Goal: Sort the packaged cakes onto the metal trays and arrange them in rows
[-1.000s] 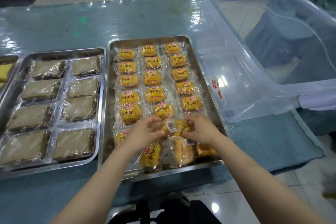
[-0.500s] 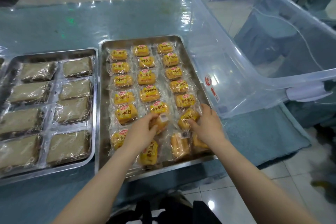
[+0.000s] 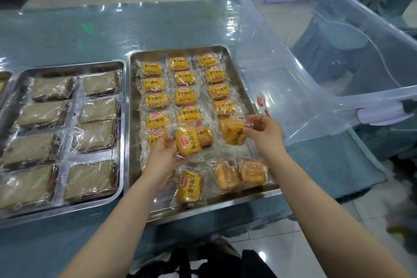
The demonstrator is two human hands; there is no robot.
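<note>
We hold a yellow cake (image 3: 188, 141) in our left hand (image 3: 163, 158) and pinch another (image 3: 232, 134) with our right hand (image 3: 264, 133), both above the right tray (image 3: 225, 204), whose far part carries three rows of cakes (image 3: 186, 96).

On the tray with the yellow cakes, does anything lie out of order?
Yes. At the near end of the tray, two packs lie label-down and one pack lies turned lengthwise, outside the neat rows.
</note>
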